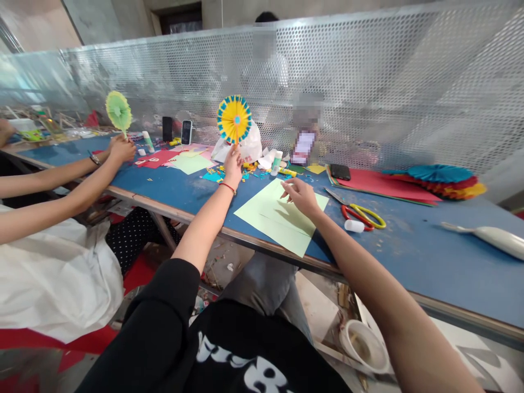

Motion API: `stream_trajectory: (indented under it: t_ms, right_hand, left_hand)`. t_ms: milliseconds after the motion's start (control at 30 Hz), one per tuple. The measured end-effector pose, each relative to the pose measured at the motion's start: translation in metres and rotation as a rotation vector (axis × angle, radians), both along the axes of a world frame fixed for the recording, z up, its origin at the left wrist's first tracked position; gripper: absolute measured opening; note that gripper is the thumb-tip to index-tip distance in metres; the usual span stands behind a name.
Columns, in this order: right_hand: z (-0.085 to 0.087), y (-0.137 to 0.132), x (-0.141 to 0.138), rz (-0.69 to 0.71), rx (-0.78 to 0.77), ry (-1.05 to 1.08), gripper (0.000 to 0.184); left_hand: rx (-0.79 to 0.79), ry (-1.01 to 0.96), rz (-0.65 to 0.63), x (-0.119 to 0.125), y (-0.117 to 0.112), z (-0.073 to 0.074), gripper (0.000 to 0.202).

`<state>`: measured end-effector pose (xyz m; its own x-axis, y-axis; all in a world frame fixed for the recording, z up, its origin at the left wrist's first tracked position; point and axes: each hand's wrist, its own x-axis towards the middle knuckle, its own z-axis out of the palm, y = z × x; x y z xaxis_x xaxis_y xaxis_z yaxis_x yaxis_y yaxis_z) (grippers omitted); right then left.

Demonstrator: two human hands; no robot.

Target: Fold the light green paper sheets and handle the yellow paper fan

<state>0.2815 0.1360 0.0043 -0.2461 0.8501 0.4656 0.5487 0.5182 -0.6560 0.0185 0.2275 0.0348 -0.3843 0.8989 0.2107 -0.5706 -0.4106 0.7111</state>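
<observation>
My left hand [233, 165] is closed round the stick of a yellow and blue paper fan [233, 118], holding it upright above the blue table [409, 245]. My right hand [302, 195] rests on a pale green paper sheet [275, 218] with its fingers curled down onto it; whether they hold anything I cannot tell. Red and yellow scissors [362, 214] and a white glue stick [354, 226] lie just right of that hand.
A person on the left holds up a green paper fan [118, 111]. Stacked coloured fans [444, 181] sit on red sheets [385, 184] at the right, near a black phone [340, 172] and a white glue gun [493, 238]. A perforated metal screen [368, 82] backs the table. A bowl [364, 345] lies on the floor.
</observation>
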Motion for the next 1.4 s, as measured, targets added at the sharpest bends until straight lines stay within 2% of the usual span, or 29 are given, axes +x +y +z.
stream_trajectory:
  t_ms: [100, 233, 433, 900, 1300, 1400]
  right_hand:
    - [-0.001, 0.001, 0.0, 0.012, -0.007, 0.011, 0.068]
    - [-0.001, 0.0, 0.001, 0.029, -0.018, 0.016, 0.069]
    - [-0.003, 0.001, 0.001, 0.046, -0.027, 0.036, 0.071]
    - [-0.004, 0.003, 0.002, 0.078, -0.014, 0.064, 0.07]
    - [-0.007, 0.005, 0.003, 0.093, 0.012, 0.051, 0.06]
    - [-0.007, 0.006, 0.003, 0.069, 0.033, 0.063, 0.052]
  left_hand:
    - [-0.025, -0.087, 0.082, -0.022, 0.0, 0.0, 0.029]
    - [-0.059, -0.16, 0.118, -0.033, 0.001, -0.002, 0.031]
    - [-0.114, -0.165, 0.101, -0.032, 0.008, -0.004, 0.037]
    - [-0.167, -0.13, 0.102, -0.024, 0.007, -0.004, 0.039]
    - [-0.159, -0.17, 0.116, -0.024, -0.005, 0.002, 0.04]
    - [-0.157, -0.191, 0.121, -0.023, -0.006, 0.002, 0.039]
